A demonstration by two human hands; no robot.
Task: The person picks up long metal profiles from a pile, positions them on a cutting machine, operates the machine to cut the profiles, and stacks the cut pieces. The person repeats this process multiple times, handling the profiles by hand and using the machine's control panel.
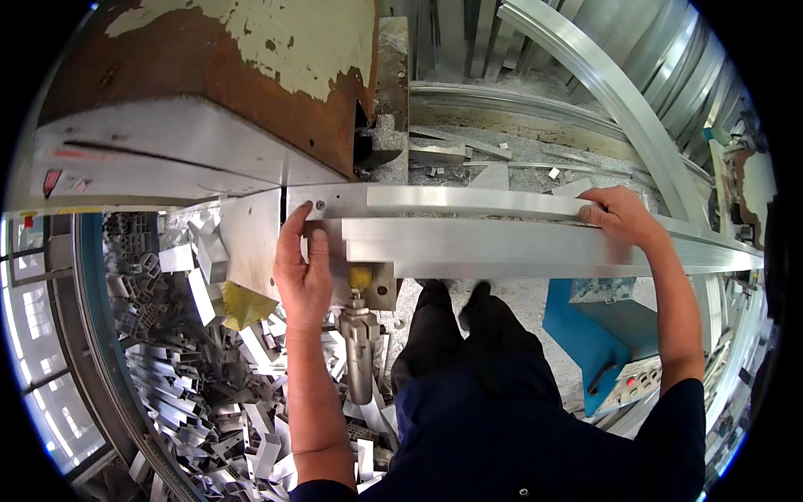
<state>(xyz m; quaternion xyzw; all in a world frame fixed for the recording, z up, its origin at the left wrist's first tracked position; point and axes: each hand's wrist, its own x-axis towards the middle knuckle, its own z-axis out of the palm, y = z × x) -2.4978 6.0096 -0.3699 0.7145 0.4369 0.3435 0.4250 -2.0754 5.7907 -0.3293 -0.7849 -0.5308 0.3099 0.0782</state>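
Two long silvery aluminium bars lie side by side across the machine's metal table plate (251, 238). The far bar (485, 202) is narrow on top; the near bar (477, 243) shows a broad, smooth face. My right hand (623, 216) is closed around the far bar toward its right part, fingers over the back edge and thumb on the near side. Left of the bars' ends, my left hand (303, 272) rests at the plate, index finger stretched forward and thumb apart, with nothing visible in it. A metal cylinder fitting (360, 330) hangs below the plate.
A rusty machine housing (251, 50) with peeling paint and a grey guard (176, 151) stands at far left. Aluminium offcuts (251, 418) are heaped below left. A blue control box (602, 343) with buttons stands at right. Long profiles (619, 92) lean at the back.
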